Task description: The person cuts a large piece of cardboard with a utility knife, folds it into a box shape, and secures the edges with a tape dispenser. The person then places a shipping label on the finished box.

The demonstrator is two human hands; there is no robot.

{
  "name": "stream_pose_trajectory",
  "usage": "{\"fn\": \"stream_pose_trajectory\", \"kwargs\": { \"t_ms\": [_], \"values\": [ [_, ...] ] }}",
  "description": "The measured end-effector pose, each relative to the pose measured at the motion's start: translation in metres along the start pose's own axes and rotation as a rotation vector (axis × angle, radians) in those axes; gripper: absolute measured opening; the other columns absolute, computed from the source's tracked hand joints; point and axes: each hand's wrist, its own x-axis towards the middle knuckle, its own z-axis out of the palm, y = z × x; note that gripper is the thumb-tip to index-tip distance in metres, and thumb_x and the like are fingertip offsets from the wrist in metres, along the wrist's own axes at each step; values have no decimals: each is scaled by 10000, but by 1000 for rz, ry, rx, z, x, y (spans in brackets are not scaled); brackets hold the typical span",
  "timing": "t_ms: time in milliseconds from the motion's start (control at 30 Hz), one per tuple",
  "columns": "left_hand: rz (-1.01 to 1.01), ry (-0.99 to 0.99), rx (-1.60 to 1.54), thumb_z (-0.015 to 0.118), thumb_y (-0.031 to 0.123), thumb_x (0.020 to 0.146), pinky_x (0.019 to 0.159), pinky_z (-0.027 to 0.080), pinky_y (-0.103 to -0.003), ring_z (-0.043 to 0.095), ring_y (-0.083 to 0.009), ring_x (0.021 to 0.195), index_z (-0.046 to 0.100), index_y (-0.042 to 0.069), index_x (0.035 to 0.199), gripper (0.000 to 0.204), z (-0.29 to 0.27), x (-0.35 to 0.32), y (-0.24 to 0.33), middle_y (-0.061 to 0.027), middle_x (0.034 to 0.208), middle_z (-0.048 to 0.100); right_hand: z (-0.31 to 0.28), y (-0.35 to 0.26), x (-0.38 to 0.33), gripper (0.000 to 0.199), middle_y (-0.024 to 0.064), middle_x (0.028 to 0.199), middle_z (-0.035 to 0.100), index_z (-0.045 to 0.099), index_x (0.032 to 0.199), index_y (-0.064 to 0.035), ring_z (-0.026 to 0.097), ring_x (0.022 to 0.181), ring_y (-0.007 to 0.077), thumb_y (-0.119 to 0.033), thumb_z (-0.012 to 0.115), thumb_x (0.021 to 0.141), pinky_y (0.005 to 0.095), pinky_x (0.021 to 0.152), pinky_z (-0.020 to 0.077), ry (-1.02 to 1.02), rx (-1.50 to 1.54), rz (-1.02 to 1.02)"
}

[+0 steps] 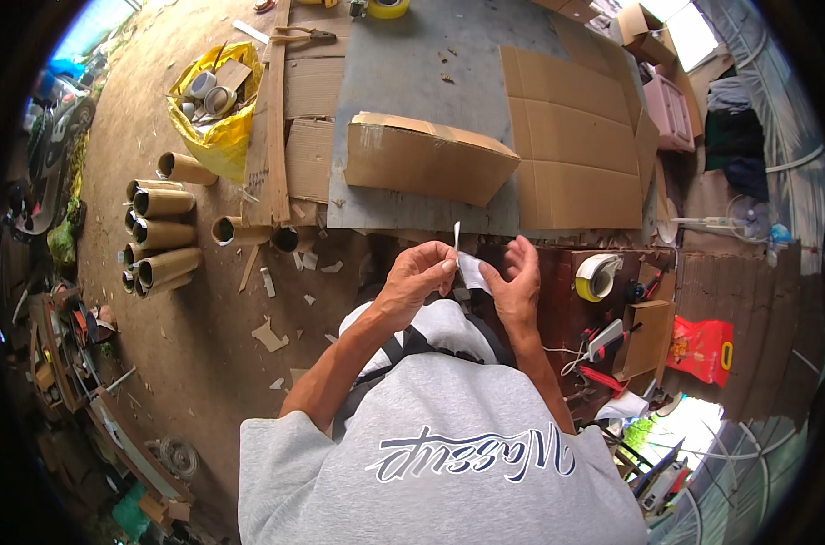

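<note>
In front of my chest, my left hand (422,277) is closed in a pinch on a small white slip of paper (472,271); a thin end of it sticks up past the fingertips. My right hand (519,289) has its thumb on the slip's other side, with some fingers raised; whatever lies behind that thumb is hidden. Beyond both hands, a long closed cardboard box (431,159) lies on the grey tabletop (412,73), its top seam toward the far side. Neither hand touches the box.
A flattened cardboard sheet (571,136) covers the table's right part. Pliers (303,35) lie far left, near a yellow bag (214,136) of tape rolls. Several cardboard tubes (164,229) are stacked on the ground. At right are a tape roll (598,276) and a red bag (701,350).
</note>
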Motion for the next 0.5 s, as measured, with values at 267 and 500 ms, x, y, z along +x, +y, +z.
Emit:
{"fn": "stream_pose_trajectory", "kwargs": {
  "t_ms": [267, 500],
  "values": [
    [42, 41, 298, 702, 244, 1002, 668, 419, -232, 506, -50, 746, 654, 43, 996, 206, -2, 3, -12, 37, 845, 611, -18, -61, 12, 192, 54, 904, 730, 690, 997, 9, 660, 831, 85, -182, 707, 1011, 255, 762, 542, -555, 447, 42],
    [-36, 41, 267, 682, 228, 1009, 697, 436, -242, 535, -67, 792, 649, 52, 1033, 181, -8, 5, -16, 6, 919, 650, -8, -37, 15, 152, 53, 889, 714, 683, 979, 8, 672, 833, 106, -140, 663, 1005, 271, 787, 556, -579, 619, 197]
  ]
}}
